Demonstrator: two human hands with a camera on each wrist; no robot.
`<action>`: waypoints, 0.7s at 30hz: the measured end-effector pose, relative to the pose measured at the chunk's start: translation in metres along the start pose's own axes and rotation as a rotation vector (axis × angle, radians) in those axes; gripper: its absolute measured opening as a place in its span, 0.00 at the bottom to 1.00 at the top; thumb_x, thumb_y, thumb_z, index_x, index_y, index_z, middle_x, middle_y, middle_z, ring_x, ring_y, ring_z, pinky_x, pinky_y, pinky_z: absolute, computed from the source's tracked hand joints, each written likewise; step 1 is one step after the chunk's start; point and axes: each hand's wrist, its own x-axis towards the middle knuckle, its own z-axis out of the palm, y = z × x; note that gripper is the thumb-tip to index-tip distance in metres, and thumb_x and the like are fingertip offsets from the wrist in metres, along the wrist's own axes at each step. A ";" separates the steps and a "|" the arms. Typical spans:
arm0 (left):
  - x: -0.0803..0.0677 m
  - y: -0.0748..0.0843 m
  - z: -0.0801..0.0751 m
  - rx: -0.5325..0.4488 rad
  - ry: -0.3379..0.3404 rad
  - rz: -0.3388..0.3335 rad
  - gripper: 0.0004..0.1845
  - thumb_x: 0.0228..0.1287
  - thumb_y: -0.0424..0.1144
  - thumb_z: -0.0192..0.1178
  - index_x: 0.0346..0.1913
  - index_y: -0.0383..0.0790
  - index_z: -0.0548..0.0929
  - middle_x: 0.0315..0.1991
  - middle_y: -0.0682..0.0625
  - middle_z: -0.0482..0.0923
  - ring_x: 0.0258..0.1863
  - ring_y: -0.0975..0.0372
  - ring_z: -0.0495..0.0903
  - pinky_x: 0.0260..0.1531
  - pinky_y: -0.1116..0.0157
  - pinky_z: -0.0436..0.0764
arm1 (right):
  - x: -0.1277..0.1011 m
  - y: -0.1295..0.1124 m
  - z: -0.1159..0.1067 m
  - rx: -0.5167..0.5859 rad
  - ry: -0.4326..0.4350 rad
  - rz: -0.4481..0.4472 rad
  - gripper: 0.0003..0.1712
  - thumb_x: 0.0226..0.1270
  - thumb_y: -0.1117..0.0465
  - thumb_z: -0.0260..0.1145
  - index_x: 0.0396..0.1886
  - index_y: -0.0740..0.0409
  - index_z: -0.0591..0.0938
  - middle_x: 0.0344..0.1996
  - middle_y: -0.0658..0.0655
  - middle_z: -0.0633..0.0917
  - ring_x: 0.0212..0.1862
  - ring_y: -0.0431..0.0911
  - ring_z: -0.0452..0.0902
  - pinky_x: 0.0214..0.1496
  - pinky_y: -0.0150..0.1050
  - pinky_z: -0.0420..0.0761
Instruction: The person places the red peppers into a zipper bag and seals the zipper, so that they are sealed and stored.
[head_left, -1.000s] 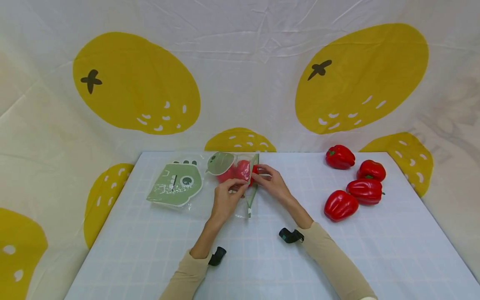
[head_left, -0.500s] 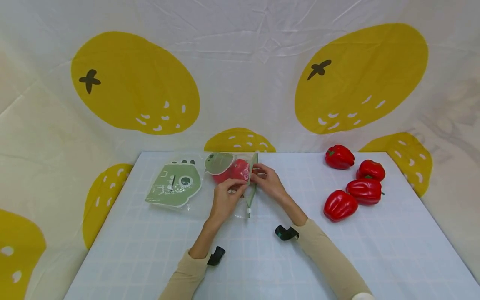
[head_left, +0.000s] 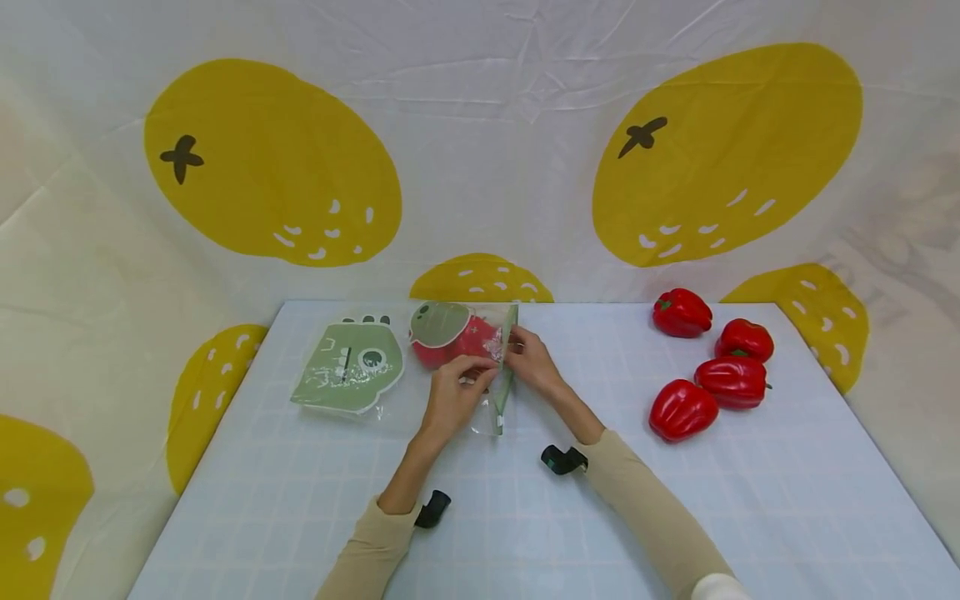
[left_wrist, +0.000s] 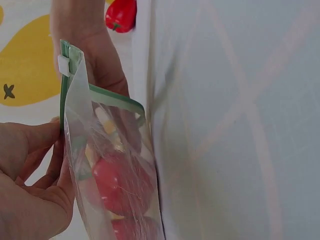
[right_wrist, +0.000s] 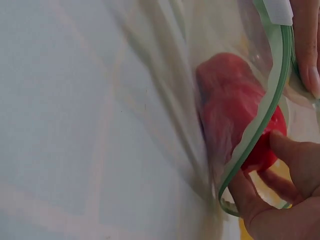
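A clear zip bag (head_left: 506,379) with green cartoon prints and a green zip edge lies toward the back of the table. My left hand (head_left: 453,396) pinches the rim of its mouth between thumb and fingers; the white slider (left_wrist: 63,65) sits at one end of the zip. Reaching into the mouth, my right hand (right_wrist: 280,195) holds a red bell pepper (right_wrist: 266,147), thumb on one side and fingers on the other. Another red bell pepper (right_wrist: 225,72) lies deeper in the bag, touching it or very close. In the head view the bag's edge hides my right fingertips.
Several loose red bell peppers (head_left: 682,411) lie on the right side of the table (head_left: 810,500). A green cartoon face print (head_left: 352,367) lies to the left of the bagged peppers. Behind the table hangs a white cloth (head_left: 495,167) with yellow fruit shapes.
My right hand has moved slightly left, further into the bag's mouth with the bell pepper. The bagged peppers have shifted left. My left hand has stayed at the rim.
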 end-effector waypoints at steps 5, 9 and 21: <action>0.000 -0.001 -0.001 0.030 -0.019 -0.011 0.09 0.58 0.36 0.66 0.42 0.42 0.86 0.35 0.54 0.82 0.33 0.64 0.78 0.33 0.72 0.82 | 0.004 -0.001 0.005 0.013 0.012 0.019 0.20 0.64 0.66 0.61 0.56 0.65 0.76 0.50 0.65 0.81 0.50 0.56 0.78 0.51 0.45 0.79; -0.001 -0.002 -0.001 0.028 -0.026 0.004 0.08 0.58 0.36 0.66 0.42 0.42 0.86 0.35 0.54 0.82 0.33 0.64 0.78 0.34 0.71 0.82 | 0.007 -0.001 0.008 0.010 0.016 0.023 0.20 0.64 0.64 0.63 0.56 0.65 0.77 0.51 0.64 0.80 0.52 0.56 0.78 0.54 0.44 0.78; -0.001 -0.003 0.000 0.021 -0.037 0.006 0.09 0.59 0.36 0.65 0.43 0.43 0.86 0.36 0.55 0.82 0.34 0.64 0.78 0.35 0.72 0.82 | 0.013 -0.003 0.012 0.013 0.006 0.013 0.22 0.64 0.57 0.65 0.55 0.62 0.79 0.50 0.62 0.82 0.55 0.53 0.76 0.58 0.45 0.74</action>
